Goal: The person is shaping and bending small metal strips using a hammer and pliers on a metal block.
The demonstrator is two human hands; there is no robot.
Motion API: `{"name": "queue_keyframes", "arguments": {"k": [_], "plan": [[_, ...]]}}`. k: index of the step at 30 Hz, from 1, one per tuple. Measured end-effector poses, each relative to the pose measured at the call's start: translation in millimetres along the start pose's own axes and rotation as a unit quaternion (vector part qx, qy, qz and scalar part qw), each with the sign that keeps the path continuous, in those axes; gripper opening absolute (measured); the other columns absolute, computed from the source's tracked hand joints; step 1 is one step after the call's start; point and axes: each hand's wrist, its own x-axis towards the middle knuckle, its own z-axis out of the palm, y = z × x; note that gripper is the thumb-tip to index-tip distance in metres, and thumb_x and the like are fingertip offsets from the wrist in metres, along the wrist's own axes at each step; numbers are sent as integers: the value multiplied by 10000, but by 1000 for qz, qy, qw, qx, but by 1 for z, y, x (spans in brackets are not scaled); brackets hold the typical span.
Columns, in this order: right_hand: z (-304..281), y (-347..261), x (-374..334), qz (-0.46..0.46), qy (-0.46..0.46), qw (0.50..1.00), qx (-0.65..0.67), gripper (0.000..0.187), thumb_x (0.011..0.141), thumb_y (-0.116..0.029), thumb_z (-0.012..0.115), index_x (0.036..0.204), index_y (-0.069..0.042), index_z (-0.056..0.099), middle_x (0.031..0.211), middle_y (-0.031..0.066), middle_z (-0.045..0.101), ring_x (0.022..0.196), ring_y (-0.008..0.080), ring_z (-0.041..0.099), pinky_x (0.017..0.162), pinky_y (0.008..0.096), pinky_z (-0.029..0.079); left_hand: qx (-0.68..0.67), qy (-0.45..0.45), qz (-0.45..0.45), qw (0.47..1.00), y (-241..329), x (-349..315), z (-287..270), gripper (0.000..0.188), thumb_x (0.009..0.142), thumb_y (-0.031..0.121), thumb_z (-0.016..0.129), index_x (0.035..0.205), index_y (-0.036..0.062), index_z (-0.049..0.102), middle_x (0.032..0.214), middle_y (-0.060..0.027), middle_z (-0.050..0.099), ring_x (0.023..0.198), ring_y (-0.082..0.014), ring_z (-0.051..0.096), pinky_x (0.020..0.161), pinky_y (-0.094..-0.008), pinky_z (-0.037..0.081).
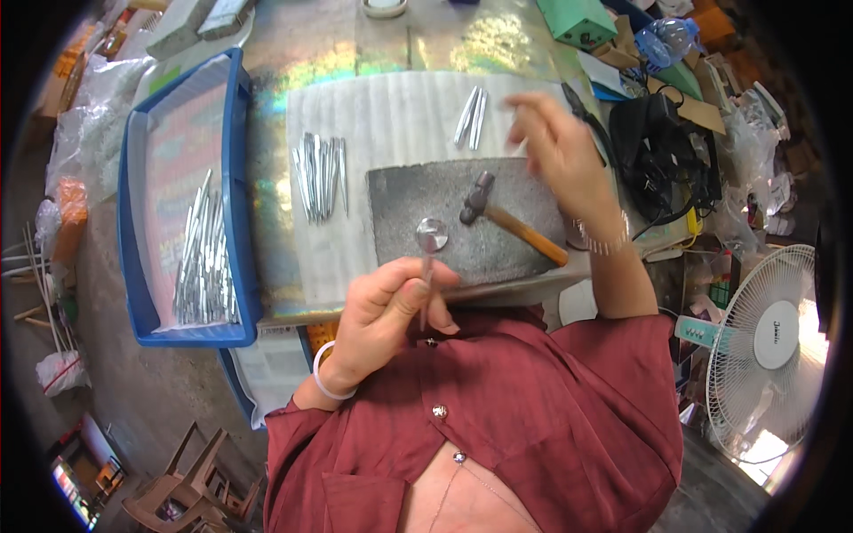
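My left hand is closed around the handle of a small metal spoon, pinched between thumb and fingers. Its round shiny bowl points up over the near edge of a dark grey slab. My right hand is raised above the slab's far right corner, fingertips blurred but apart, and nothing shows in it. Nearest to it lie a few slim silver metal pieces on a white foam sheet. A hammer with a wooden handle rests on the slab, its head toward the middle.
A bundle of slim silver pieces lies on the foam's left side. Left of that, a blue tray holds many more. A black bag and a green box stand at the right; a white fan is beyond the near right corner.
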Motion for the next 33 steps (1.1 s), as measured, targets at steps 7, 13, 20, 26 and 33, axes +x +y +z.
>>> {"name": "queue_keyframes", "arguments": {"k": [7, 13, 20, 26, 33], "plan": [[-13, 145, 68, 19, 23, 896, -444, 296, 730, -54, 511, 1009, 9, 439, 834, 257, 610, 825, 432, 609, 748, 523, 484, -21, 73, -16, 997, 15, -6, 4, 275, 976, 89, 441, 1221, -24, 494, 904, -79, 606, 813, -155, 642, 737, -252, 524], [-13, 123, 65, 57, -8, 893, -447, 290, 745, -47, 517, 1016, 28, 443, 903, 262, 627, 871, 407, 626, 739, 490, 506, 64, 111, 52, 990, 20, -4, -3, 243, 957, 59, 471, 1160, -51, 547, 922, -65, 550, 771, -121, 624, 692, -226, 512], [-7, -16, -28, -22, -131, 973, 190, 427, 767, 75, 503, 1189, 11, 498, 899, -6, 536, 644, 33, 487, 590, 195, 427, 74, 134, 54, 987, 16, 4, -5, 256, 940, 30, 494, 1178, -49, 541, 910, -51, 567, 759, -87, 602, 676, -207, 494], [28, -49, -60, -16, -214, 943, 256, 142, 892, -19, 542, 1028, 20, 531, 773, 43, 613, 605, 88, 626, 564, 202, 474, 51, 122, 44, 990, 7, 6, 0, 197, 929, 25, 518, 1116, -35, 536, 942, -57, 584, 798, -92, 609, 721, -213, 499], [53, -46, -67, -220, -61, 962, 153, 84, 861, -11, 594, 941, 14, 605, 759, 64, 625, 600, 93, 612, 530, 210, 475, 84, 115, 117, 983, 1, 1, 4, 110, 920, 9, 532, 1021, -32, 547, 950, -68, 607, 866, -91, 604, 751, -210, 488]]}}
